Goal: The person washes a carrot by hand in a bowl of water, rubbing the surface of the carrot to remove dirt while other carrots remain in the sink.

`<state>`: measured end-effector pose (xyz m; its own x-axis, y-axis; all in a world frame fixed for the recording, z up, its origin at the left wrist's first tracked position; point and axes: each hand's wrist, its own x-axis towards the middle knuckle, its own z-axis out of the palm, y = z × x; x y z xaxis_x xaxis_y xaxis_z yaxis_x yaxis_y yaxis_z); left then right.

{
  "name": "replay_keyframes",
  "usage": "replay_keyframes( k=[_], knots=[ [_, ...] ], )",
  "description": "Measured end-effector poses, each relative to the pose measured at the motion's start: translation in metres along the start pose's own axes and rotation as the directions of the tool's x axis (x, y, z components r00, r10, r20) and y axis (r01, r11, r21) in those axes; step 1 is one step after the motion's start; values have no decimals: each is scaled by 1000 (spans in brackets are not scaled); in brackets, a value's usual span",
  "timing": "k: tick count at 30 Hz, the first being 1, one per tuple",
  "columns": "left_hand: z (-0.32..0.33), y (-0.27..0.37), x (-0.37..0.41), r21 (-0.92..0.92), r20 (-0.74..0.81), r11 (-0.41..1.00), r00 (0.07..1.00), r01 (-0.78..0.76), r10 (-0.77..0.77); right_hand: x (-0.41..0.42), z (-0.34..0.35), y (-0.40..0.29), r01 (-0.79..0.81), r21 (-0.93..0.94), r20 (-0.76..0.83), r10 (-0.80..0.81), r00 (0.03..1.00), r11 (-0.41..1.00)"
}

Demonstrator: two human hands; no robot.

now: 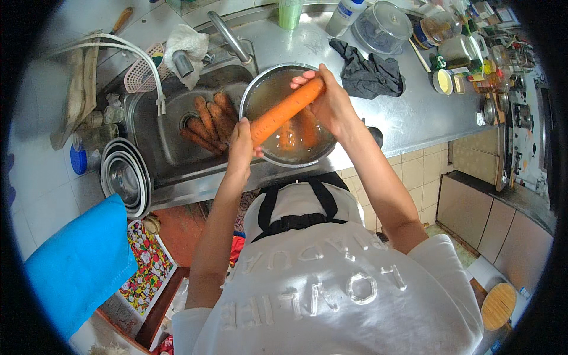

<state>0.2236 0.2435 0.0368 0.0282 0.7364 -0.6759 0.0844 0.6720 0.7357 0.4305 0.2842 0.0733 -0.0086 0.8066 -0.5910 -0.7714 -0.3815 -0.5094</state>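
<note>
A large orange carrot [286, 111] is held at both ends above a round metal basin [245, 95] of cloudy water. My left hand [242, 144] grips its lower left end, and my right hand [330, 100] grips the upper right end. Beneath it, more carrots [306, 128] lie in the water. Several dirt-covered carrots [213, 117] rest in the steel sink [155, 133] to the left, around the drain.
A curved metal faucet [228, 37] stands behind the basin. On the steel counter [417, 111] lie a dark cloth [370, 73] and a lidded clear container [384, 26]. Nested metal bowls [126, 177] lean at the sink's left. Jars and bottles crowd the far right.
</note>
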Motion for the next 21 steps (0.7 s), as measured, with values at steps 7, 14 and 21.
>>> replay_keyframes(
  k=[7,14,21],
  knots=[
    [47,-16,48,-374,-34,927,999,-16,3,-58,-6,25,207,-185,31,-204,978,961],
    [49,-36,68,-698,206,676,970,238,-129,-64,-23,93,485,-535,320,-365,874,692],
    [42,-28,-6,-665,336,707,942,243,-7,-37,-43,119,527,-720,440,-291,850,451]
  ],
)
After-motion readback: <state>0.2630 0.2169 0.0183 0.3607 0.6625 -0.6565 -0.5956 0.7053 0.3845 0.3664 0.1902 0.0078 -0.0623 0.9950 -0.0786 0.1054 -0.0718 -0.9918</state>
